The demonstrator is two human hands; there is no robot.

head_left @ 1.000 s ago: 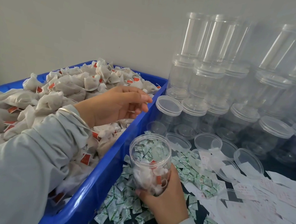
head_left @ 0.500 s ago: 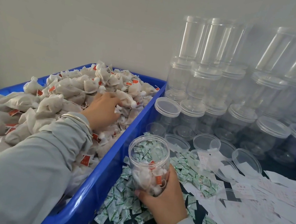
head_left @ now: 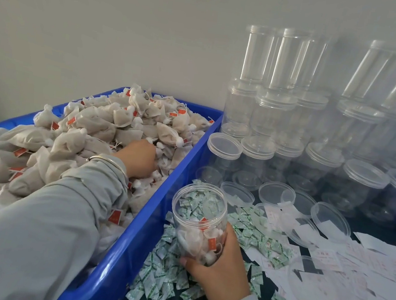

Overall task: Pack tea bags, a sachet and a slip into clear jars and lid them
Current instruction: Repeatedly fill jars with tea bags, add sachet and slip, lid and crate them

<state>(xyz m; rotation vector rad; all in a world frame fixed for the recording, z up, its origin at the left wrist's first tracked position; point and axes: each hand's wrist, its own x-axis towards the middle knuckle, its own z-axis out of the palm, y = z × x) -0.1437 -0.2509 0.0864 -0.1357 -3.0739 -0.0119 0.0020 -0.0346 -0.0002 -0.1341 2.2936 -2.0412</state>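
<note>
right hand [head_left: 220, 270] wraps open jar [head_left: 199, 223], part filled with tea bags, red tags, print unreadable. left hand [head_left: 140, 158] fingers buried in tea bag heap [head_left: 88, 130] inside blue crate [head_left: 146, 231]; grip cannot tell. green-printed sachets [head_left: 164, 281] under right hand; slips [head_left: 328, 257] to its right, red text illegible.

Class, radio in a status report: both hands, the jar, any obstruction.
Left hand buried in tea bags, grip unseen. Right hand grips open jar, part filled, no lid. Nothing blocking.
</note>
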